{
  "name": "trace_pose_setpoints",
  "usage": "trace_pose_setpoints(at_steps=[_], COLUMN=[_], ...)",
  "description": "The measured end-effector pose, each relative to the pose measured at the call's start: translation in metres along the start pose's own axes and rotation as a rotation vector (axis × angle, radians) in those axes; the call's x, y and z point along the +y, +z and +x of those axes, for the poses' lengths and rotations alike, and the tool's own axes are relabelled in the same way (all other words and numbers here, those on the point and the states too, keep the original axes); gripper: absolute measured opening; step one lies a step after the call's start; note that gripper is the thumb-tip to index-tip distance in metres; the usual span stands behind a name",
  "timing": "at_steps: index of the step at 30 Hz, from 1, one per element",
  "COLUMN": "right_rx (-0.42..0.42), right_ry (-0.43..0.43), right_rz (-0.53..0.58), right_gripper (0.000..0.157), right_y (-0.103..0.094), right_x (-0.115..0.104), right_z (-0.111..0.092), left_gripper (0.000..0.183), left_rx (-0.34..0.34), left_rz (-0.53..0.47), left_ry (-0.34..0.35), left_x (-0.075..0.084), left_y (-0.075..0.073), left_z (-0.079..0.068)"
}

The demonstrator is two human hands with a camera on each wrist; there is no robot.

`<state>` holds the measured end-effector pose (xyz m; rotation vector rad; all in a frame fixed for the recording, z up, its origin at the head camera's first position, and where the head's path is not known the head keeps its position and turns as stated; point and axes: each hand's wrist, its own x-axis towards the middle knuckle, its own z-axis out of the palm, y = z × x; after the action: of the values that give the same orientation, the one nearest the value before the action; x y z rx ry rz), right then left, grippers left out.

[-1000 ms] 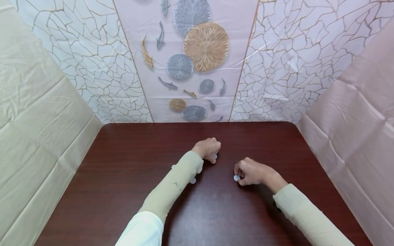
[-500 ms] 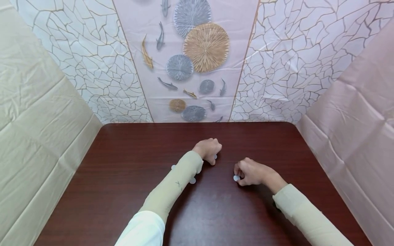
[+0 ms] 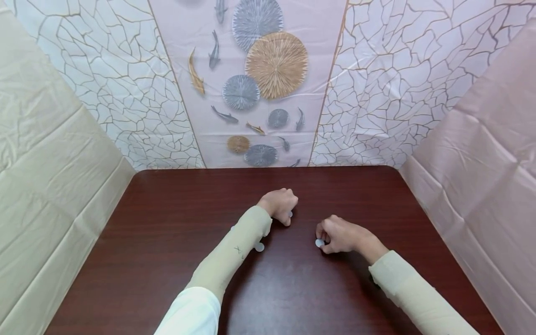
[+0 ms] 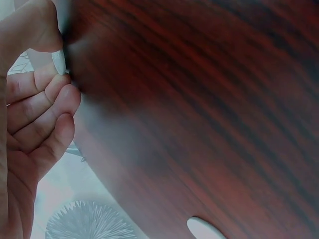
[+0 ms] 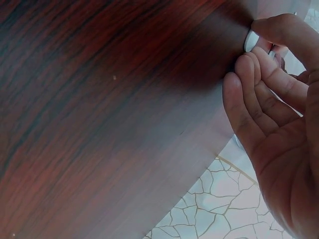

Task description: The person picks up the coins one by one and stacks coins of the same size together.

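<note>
My left hand is low over the middle of the brown table, pinching a small round white disc between thumb and index finger. In the left wrist view the disc stands on edge close to the tabletop. Nearer and to the right, my right hand pinches a second white disc, which also shows tilted on edge in the right wrist view. The other fingers of both hands are bent. A third white disc lies beside the left sleeve. Another white disc is mostly hidden behind that sleeve.
The dark reddish-brown wooden table has rounded far corners. Patterned cloth hangs behind its far edge, and pale cloth walls flank it. The left forearm crosses above the table near the loose discs.
The head view has shifted slightly, moving everything a little to the left in it. Both hands keep their pinch on the discs. The disc behind the left sleeve shows less than before.
</note>
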<state>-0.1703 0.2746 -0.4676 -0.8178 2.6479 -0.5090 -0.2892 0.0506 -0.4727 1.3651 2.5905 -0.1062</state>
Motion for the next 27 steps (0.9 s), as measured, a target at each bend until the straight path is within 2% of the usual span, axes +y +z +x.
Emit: trace_pose_setpoints(at_steps=[7,11,19,27], right_rx=[-0.002,-0.003,-0.007,0.006], right_ry=[-0.004,-0.001,0.009,-0.003], right_rz=[0.006,-0.009,-0.015,-0.017], right_gripper=[0.016,0.015,0.014,0.012], right_y=[0.001,0.000,0.000,0.000], right_x=[0.000,-0.001,-0.001,0.000], right_z=[0.001,0.001,0.001,0.001], left_gripper=[0.022,0.019,0.015,0.017], left_rx=[0.067,0.100,0.139,0.184], left_rz=[-0.083,-0.125,-0.237,-0.235], left_ry=[0.045,0.053,0.055,0.082], left_x=[-0.001,-0.001,0.000,0.004], left_y=[0.006,0.010,0.004,-0.003], left_z=[-0.005,-0.007,-0.012,-0.018])
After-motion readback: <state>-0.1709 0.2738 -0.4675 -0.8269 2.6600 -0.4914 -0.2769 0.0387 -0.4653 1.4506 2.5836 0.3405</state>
